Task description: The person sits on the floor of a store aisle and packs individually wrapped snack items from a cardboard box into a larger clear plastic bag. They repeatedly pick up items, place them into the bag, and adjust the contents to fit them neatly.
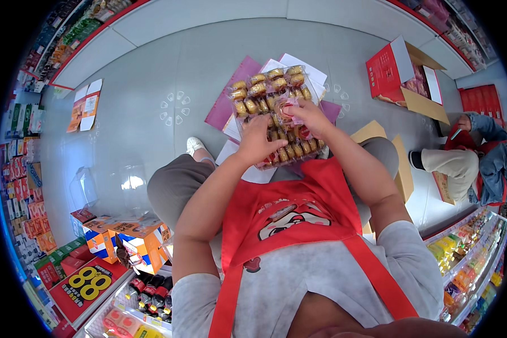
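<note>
In front of me lies a clear plastic tray [238, 120] packed with rows of individually wrapped round golden-brown pastries [257, 88]. My right hand [310, 120] pinches a pink-printed wrapped pastry [287, 110] above the tray's middle. Over the tray's left side rests my left hand [257, 139], thumb spread from the fingers; its fingertips touch the packs and are partly hidden among them. Beneath the tray are purple sheets [228, 101] and white sheets [306, 67], fanned out.
An opened red carton [382, 74] stands right of the tray, with pink packs inside. Brown box flaps [401, 169] show beside my right knee. A person [452, 169] sits far right. Left are a flattened orange carton [85, 105], orange-and-blue boxes [141, 243] and bottles [152, 291].
</note>
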Motion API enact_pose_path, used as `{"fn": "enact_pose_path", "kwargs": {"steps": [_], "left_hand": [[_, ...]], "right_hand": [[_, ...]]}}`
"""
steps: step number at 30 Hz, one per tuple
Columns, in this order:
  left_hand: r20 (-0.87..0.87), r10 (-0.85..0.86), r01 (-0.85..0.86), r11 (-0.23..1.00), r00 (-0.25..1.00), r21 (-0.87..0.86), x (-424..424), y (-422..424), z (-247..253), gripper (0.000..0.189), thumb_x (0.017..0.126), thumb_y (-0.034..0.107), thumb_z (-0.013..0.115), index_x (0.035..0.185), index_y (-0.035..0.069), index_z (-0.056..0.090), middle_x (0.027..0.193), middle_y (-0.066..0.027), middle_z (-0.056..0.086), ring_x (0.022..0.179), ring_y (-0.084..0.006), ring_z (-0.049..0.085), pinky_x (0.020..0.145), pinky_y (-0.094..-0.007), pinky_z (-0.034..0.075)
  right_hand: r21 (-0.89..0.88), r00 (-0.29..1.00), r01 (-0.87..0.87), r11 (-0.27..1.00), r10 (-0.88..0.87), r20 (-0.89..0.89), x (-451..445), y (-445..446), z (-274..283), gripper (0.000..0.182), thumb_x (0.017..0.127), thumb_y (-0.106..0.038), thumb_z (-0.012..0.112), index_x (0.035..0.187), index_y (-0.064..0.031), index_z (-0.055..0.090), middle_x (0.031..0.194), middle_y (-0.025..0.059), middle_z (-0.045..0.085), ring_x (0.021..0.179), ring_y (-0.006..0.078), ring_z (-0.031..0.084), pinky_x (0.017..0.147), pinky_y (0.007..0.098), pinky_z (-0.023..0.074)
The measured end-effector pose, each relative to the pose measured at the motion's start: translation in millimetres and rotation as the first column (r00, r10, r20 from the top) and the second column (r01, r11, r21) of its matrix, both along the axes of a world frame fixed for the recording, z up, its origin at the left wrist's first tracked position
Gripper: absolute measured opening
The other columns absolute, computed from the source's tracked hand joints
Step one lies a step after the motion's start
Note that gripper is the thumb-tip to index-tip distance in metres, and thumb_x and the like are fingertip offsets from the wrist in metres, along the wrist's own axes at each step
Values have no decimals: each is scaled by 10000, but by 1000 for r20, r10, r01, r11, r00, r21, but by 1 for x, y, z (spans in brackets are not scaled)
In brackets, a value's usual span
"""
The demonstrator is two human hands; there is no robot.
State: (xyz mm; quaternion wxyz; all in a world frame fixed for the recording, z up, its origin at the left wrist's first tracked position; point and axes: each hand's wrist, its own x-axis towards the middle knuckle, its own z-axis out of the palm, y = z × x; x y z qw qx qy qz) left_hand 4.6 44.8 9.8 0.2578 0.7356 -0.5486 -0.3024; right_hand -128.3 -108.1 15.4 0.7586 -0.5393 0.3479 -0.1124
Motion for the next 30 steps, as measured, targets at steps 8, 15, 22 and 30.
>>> {"fn": "enact_pose_path", "kwargs": {"steps": [8,15,22,30], "left_hand": [[-809,120,-278,959,576,-55,0,-3,-4,756,825,-26,636,1460,40,232,1281,-100,490,1073,-175,548,864,-291,483],[-800,82,-216,974,595,-61,3,-3,-10,604,796,-131,551,1354,57,419,1238,-94,518,1013,-132,574,798,-263,507],[-498,-14,-81,983,867,-168,-4,-3,-21,447,783,-111,594,1202,24,514,1120,-61,548,1013,-133,571,816,-270,499],[270,292,-187,916,918,-354,18,-6,9,517,687,44,685,1180,19,533,1216,-161,534,1176,-355,476,969,-431,406]], "right_hand": [[-416,888,-441,795,322,-328,0,23,17,596,855,-529,575,1005,46,625,854,174,663,851,269,645,748,371,482],[-785,958,-237,572,3,-287,-8,20,16,798,633,-428,817,1193,51,511,1135,208,603,1073,314,583,900,376,457],[-604,765,-642,472,355,-537,-8,4,20,714,618,-393,777,1104,78,549,1016,243,632,977,358,619,854,406,484],[-707,855,-407,579,-30,-517,13,12,27,582,676,-426,731,972,49,572,962,235,633,929,369,619,799,421,497]]}}
